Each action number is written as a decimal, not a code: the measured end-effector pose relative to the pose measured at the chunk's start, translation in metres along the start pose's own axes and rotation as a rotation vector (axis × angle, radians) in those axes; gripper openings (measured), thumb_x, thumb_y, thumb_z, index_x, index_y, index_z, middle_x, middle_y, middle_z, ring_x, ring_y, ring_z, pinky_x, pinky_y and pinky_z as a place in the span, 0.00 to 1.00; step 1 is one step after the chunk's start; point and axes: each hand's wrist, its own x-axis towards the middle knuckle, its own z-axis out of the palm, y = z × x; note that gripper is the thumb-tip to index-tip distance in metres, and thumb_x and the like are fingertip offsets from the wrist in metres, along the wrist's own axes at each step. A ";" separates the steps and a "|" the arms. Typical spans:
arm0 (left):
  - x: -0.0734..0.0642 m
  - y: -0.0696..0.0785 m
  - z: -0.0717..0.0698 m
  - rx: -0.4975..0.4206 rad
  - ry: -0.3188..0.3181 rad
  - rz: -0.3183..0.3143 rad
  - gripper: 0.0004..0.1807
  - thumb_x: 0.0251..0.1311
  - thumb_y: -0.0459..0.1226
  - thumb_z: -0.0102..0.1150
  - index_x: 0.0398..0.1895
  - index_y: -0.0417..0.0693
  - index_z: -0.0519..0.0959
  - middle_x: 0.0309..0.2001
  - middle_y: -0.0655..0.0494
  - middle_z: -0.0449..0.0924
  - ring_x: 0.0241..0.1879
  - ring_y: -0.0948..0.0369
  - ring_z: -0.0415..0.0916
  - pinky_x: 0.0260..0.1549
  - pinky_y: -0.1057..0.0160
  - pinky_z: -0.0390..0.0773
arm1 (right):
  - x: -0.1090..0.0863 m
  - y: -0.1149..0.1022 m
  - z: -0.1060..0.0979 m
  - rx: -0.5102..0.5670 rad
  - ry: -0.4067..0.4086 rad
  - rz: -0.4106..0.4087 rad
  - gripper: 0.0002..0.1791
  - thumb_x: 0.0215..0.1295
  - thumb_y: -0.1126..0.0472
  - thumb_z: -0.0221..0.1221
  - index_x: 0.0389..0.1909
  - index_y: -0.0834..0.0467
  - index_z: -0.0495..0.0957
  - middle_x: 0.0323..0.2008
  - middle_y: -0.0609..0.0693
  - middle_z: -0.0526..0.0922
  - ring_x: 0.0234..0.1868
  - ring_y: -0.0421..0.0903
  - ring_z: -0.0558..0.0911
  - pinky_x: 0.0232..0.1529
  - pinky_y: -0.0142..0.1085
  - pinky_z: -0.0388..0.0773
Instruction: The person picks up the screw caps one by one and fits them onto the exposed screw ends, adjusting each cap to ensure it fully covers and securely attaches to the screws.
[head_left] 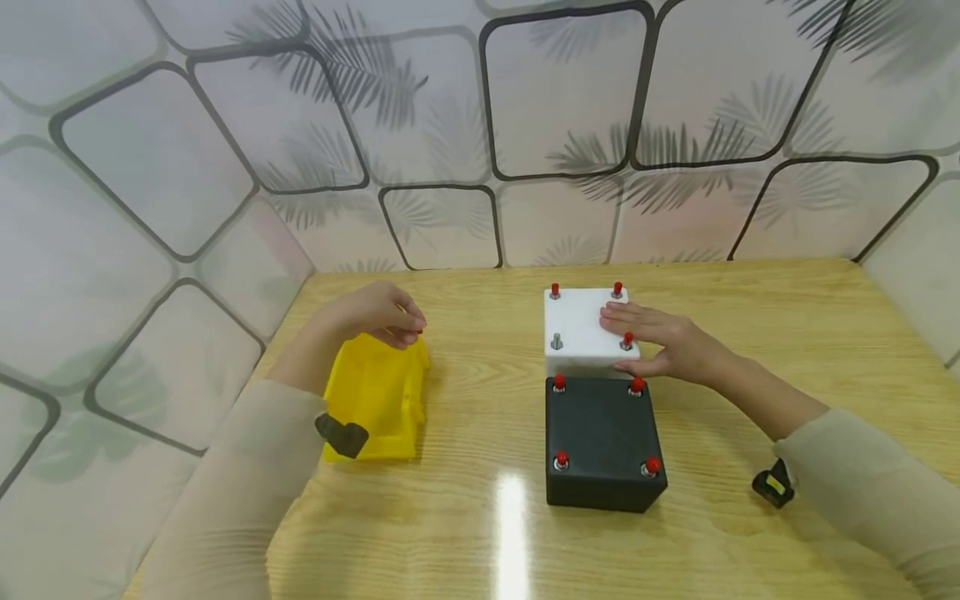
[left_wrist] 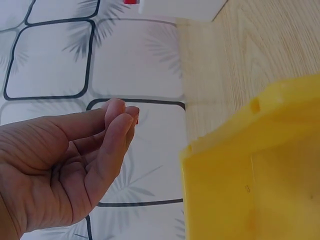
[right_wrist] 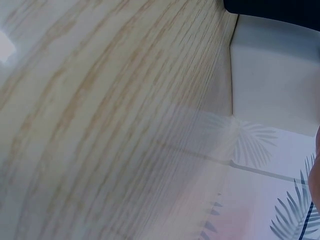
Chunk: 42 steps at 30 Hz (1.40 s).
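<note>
My left hand [head_left: 386, 315] pinches a small red cap [head_left: 421, 331] over the far end of a yellow bin [head_left: 375, 400]. In the left wrist view the fingers [left_wrist: 117, 130] mostly hide the cap, and only a red sliver shows. My right hand [head_left: 663, 337] rests on the right side of a white box [head_left: 581, 321], fingers flat on its top and thumb by the front edge. Red caps sit on three of the box's corner bolts; the front-left bolt [head_left: 557, 342] is bare metal. Only a finger edge [right_wrist: 315, 180] shows in the right wrist view.
Directly in front of the white box stands a black box [head_left: 603, 437] with a red cap at each top corner. Both boxes and the bin are on a wooden table [head_left: 480, 417]. Patterned wall covering [head_left: 562, 92] rises behind the table and along its sides.
</note>
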 end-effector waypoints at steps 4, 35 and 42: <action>0.002 0.005 0.002 0.007 -0.012 -0.004 0.12 0.63 0.31 0.55 0.45 0.31 0.76 0.32 0.50 0.81 0.28 0.63 0.79 0.43 0.58 0.82 | 0.000 0.000 0.000 0.001 -0.005 0.007 0.32 0.58 0.43 0.62 0.55 0.64 0.77 0.56 0.59 0.77 0.65 0.41 0.69 0.65 0.25 0.59; 0.025 0.055 0.024 -0.011 -0.043 0.053 0.10 0.63 0.31 0.55 0.44 0.33 0.78 0.35 0.45 0.82 0.25 0.63 0.79 0.37 0.62 0.83 | 0.001 -0.001 -0.002 0.002 0.011 0.008 0.32 0.59 0.43 0.61 0.55 0.64 0.77 0.57 0.58 0.77 0.65 0.42 0.70 0.66 0.26 0.59; 0.028 0.065 0.029 -0.007 -0.057 0.072 0.09 0.63 0.30 0.55 0.44 0.34 0.78 0.35 0.45 0.82 0.25 0.62 0.79 0.37 0.62 0.83 | 0.002 -0.001 -0.002 0.011 0.008 -0.001 0.32 0.58 0.43 0.62 0.55 0.63 0.77 0.57 0.57 0.77 0.65 0.42 0.70 0.66 0.26 0.59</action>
